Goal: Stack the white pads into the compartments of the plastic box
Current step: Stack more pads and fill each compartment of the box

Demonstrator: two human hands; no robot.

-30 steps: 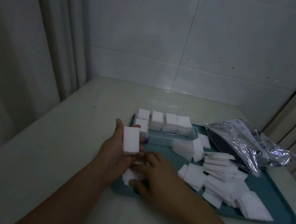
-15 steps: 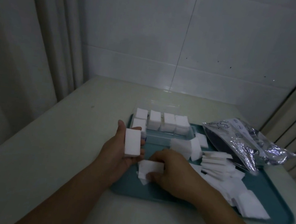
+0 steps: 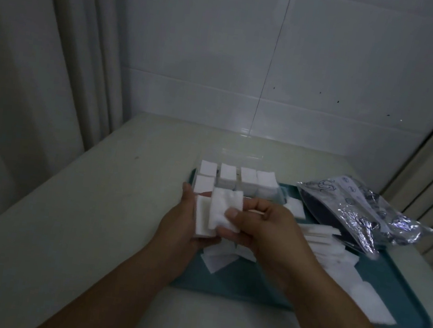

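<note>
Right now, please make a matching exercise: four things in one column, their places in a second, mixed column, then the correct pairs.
Things:
1. small stack of pads
2. single pad
3. foil bag
4. plastic box

Places:
A. far left corner of the teal tray
B. pinched by the right hand
C. on the tray's right side
D. held in the left hand

Pairs: 1-D, 2-B, 3-C, 4-A

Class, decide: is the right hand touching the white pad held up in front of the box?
Touching. The head view shows the right hand pinching the white pad, its thumb pressed on the pad's front face.
</note>
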